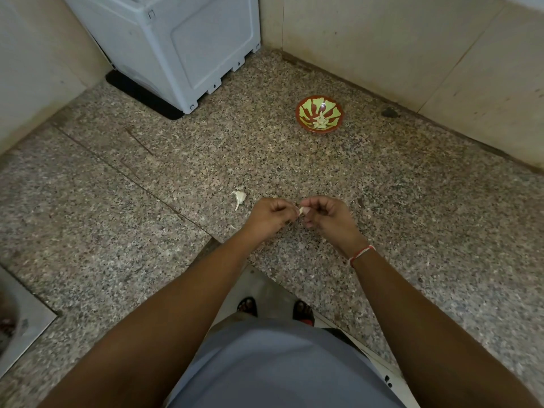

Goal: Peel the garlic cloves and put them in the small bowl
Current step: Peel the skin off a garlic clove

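**Two hands pinch a garlic clove above a speckled stone counter**

A small pale garlic clove (302, 210) sits between two bare hands, held just above the counter near the middle of the view. The left hand (269, 215) is curled into a loose fist, its thumb and fingertips pinching the clove's left side. The right hand (326, 214) is curled the same way, its fingertips gripping the clove from the right, so both hands meet at it. A red and white thread bracelet (361, 254) circles the right wrist.

Just left of the hands, a partial garlic bulb (240, 197) with a papery stalk lies on the counter, apart from the fingers. A tiny scrap of peel (232, 227) lies nearer the front edge.

Farther back and to the right stands the small bowl (319, 113), red-brown with a green leaf pattern inside. A few peeled cloves (320, 122) rest at its bottom.

The granite counter (147, 231) is grey and speckled, forming a corner against beige tiled walls. A white boxy appliance (176, 45) stands at the back left. At the far left edge, part of a steel sink (20, 322) shows.
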